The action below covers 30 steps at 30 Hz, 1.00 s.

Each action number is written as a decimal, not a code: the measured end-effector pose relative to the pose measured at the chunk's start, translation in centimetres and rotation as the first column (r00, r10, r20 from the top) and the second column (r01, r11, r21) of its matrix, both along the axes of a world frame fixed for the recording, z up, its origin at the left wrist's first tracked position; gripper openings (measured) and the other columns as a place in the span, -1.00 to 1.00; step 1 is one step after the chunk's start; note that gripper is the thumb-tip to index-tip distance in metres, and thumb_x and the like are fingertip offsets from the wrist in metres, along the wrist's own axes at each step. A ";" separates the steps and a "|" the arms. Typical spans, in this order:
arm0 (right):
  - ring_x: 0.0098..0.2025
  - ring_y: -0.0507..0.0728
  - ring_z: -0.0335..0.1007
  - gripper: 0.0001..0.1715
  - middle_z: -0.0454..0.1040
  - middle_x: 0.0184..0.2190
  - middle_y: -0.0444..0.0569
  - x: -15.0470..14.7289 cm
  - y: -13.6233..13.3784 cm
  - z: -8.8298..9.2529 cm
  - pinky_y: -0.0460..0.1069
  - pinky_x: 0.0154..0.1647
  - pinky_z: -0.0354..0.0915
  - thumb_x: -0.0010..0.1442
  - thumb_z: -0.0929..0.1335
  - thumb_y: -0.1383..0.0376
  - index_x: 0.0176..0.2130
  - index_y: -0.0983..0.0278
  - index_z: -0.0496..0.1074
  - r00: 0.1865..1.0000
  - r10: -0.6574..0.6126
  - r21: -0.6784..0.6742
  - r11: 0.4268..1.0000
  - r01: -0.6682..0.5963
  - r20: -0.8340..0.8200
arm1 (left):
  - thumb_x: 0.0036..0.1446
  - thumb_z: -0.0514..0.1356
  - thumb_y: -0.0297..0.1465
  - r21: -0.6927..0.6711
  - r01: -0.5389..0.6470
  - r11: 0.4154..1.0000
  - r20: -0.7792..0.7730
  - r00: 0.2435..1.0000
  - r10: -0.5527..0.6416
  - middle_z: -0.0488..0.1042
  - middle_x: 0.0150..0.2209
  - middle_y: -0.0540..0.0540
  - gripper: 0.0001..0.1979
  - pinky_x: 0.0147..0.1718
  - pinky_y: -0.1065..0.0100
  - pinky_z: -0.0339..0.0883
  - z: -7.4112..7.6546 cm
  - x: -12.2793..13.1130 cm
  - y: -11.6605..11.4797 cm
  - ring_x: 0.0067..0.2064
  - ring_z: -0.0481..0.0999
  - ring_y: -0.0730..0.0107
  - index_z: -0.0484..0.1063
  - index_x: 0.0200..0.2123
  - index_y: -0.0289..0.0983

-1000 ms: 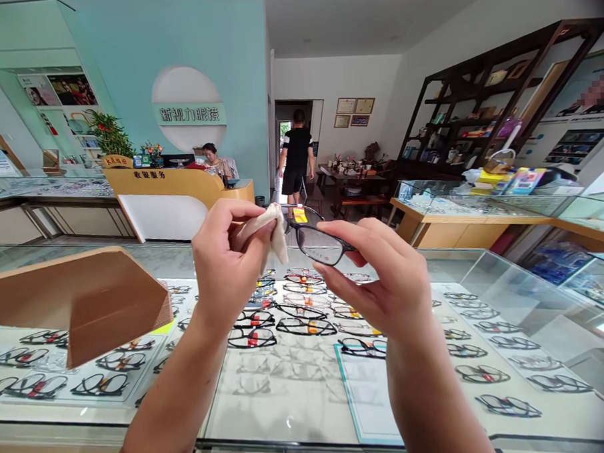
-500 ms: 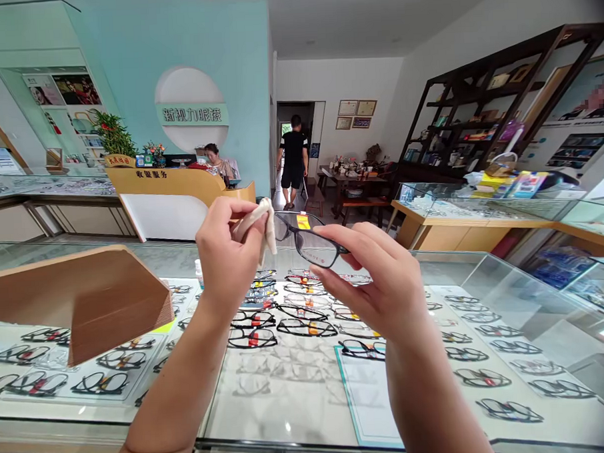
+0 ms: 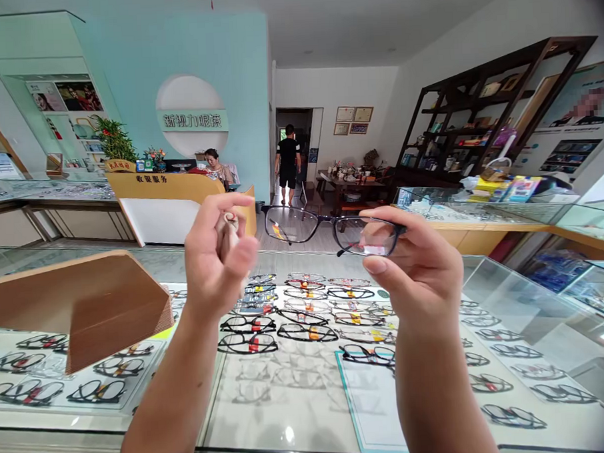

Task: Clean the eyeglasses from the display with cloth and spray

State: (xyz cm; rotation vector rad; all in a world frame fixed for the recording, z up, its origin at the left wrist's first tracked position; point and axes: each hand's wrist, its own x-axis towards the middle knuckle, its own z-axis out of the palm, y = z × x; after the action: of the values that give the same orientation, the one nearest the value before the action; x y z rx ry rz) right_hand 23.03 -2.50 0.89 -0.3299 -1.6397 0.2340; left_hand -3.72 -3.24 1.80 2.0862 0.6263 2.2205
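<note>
Dark-framed eyeglasses (image 3: pixel 326 219) are held up over the glass counter, their lenses facing me. My right hand (image 3: pixel 420 269) pinches them at the right lens and rim between thumb and fingers. Small labels show on or behind the lenses. A crumpled beige cloth (image 3: pixel 228 235) is tucked in my left hand (image 3: pixel 206 261), whose thumb and forefinger stand apart at the tips. That hand is to the left of the glasses, not touching them.
Under the glass counter (image 3: pixel 271 428) lie rows of eyeglasses (image 3: pixel 306 331) with coloured tags. A brown wooden panel (image 3: pixel 120 301) rests at left. One person (image 3: pixel 215 165) sits behind the reception desk (image 3: pixel 166 212); another person (image 3: pixel 288 161) walks at the back doorway.
The glasses have turned from a slanted side view to face me. My left hand with the cloth has drawn left, away from the lens; my right hand has moved right.
</note>
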 end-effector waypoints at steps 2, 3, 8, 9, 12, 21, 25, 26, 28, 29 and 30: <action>-0.22 0.15 0.46 -0.52 0.54 -0.25 -0.10 0.0 0.2 0.0 0.12 -0.07 0.47 0.33 0.61 0.12 0.21 0.00 0.67 1.000 0.010 -0.006 1.000 -0.010 -0.019 | 0.20 0.49 0.12 0.060 -0.072 0.996 -0.057 0.996 0.076 0.47 -0.22 -0.05 -0.37 -0.41 0.24 0.32 0.0 0.5 -0.4 -0.33 0.39 0.37 0.59 0.17 -0.13; -0.21 0.16 0.46 -0.52 0.53 -0.26 -0.10 0.0 0.3 0.0 0.13 -0.06 0.47 0.32 0.61 0.11 0.21 0.00 0.68 1.000 0.013 -0.010 1.000 -0.013 -0.023 | 0.14 0.53 0.13 0.072 -0.124 0.990 -0.068 0.989 0.129 0.51 -0.16 -0.07 -0.32 -0.33 0.22 0.40 -0.1 0.8 -0.6 -0.26 0.47 0.32 0.59 0.18 -0.12; -0.20 0.15 0.45 -0.53 0.50 -0.28 -0.11 0.0 0.6 -0.1 0.12 -0.04 0.46 0.34 0.60 0.09 0.21 -0.02 0.67 0.999 0.046 -0.042 0.998 -0.047 -0.028 | 0.08 0.58 0.11 0.035 -0.285 0.958 -0.037 0.957 0.286 0.62 -0.03 -0.12 -0.36 -0.14 0.14 0.53 -0.2 1.8 -1.2 -0.08 0.61 0.19 0.62 0.08 -0.11; -0.20 0.15 0.45 -0.54 0.50 -0.28 -0.11 -0.1 0.6 -0.2 0.12 -0.05 0.46 0.34 0.60 0.09 0.21 -0.02 0.67 0.998 0.049 -0.048 0.998 -0.051 -0.027 | 0.10 0.58 0.10 0.021 -0.300 0.954 -0.027 0.953 0.301 0.62 -0.06 -0.10 -0.40 -0.18 0.15 0.53 -0.2 1.9 -1.3 -0.13 0.60 0.23 0.62 0.06 -0.11; -0.19 0.17 0.45 -0.52 0.49 -0.27 -0.10 -0.3 0.6 -0.2 0.14 -0.04 0.47 0.34 0.60 0.08 0.21 -0.02 0.66 0.999 0.048 -0.070 0.996 -0.049 -0.017 | 0.11 0.58 0.06 -0.005 -0.328 0.945 0.014 0.945 0.328 0.63 -0.12 -0.08 -0.48 -0.32 0.19 0.47 -0.2 2.1 -1.5 -0.21 0.57 0.27 0.65 -0.02 -0.10; 0.00 0.22 0.57 -0.52 0.59 -0.12 -0.06 -1.8 0.0 -0.1 0.22 0.19 0.47 0.41 0.54 0.09 0.25 0.06 0.52 0.992 -0.123 -0.103 0.987 0.120 -0.025 | 0.16 0.57 0.01 -0.037 -0.387 0.921 0.040 0.920 0.389 0.67 -0.08 -0.05 -0.57 -0.06 -0.02 0.53 -0.4 2.1 -1.4 -0.09 0.64 0.12 0.65 -0.01 -0.02; 0.08 0.21 0.66 -0.56 0.66 -0.05 -0.03 -2.8 0.0 -0.3 0.21 0.21 0.50 0.41 0.53 0.14 0.18 0.10 0.41 0.985 -0.128 -0.105 0.988 0.116 -0.112 | 0.16 0.58 -0.01 -0.033 -0.397 0.917 0.061 0.915 0.399 0.67 -0.08 -0.05 -0.57 -0.04 0.01 0.52 -0.5 2.2 -1.1 -0.08 0.64 0.15 0.65 -0.02 -0.04; 0.09 0.21 0.67 -0.57 0.67 -0.02 -0.01 -3.0 0.0 -0.4 0.20 0.20 0.51 0.41 0.54 0.15 0.16 0.10 0.41 0.983 -0.128 -0.109 0.988 0.114 -0.129 | 0.16 0.59 -0.02 -0.033 -0.398 0.917 0.062 0.915 0.399 0.68 -0.08 -0.06 -0.57 -0.02 0.01 0.51 -0.5 2.2 -1.0 -0.06 0.65 0.15 0.66 -0.01 -0.05; 0.12 0.22 0.66 -0.57 0.67 0.04 0.02 -3.2 0.0 -0.5 0.21 0.22 0.52 0.37 0.56 0.15 0.13 0.11 0.44 0.975 -0.167 -0.114 0.982 0.151 -0.148 | 0.17 0.59 -0.04 -0.043 -0.391 0.919 0.058 0.918 0.393 0.68 -0.06 -0.07 -0.57 0.01 0.02 0.52 -0.6 2.3 -0.8 -0.02 0.66 0.12 0.66 0.01 -0.07; 0.13 0.23 0.64 -0.57 0.66 0.06 0.03 -3.2 0.0 -0.6 0.22 0.23 0.52 0.36 0.57 0.15 0.13 0.11 0.47 0.966 -0.205 -0.113 0.976 0.189 -0.156 | 0.18 0.59 -0.05 -0.053 -0.386 0.921 0.055 0.920 0.389 0.68 -0.06 -0.08 -0.57 0.01 0.03 0.54 -0.6 2.3 -0.7 0.00 0.67 0.11 0.66 0.02 -0.07; 0.14 0.23 0.63 -0.56 0.64 0.07 0.03 -3.3 0.0 -0.6 0.23 0.24 0.52 0.34 0.58 0.14 0.13 0.11 0.49 0.955 -0.248 -0.109 0.966 0.233 -0.162 | 0.19 0.58 -0.05 -0.067 -0.380 0.923 0.049 0.922 0.383 0.68 -0.06 -0.08 -0.56 0.00 0.04 0.55 -0.7 2.3 -0.7 0.02 0.67 0.10 0.66 0.03 -0.07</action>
State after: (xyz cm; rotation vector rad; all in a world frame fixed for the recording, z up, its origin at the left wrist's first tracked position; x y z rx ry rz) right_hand 19.75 -2.51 0.29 -0.5581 -1.4039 0.1467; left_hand -1.41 -3.91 1.12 1.9985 1.1660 2.4073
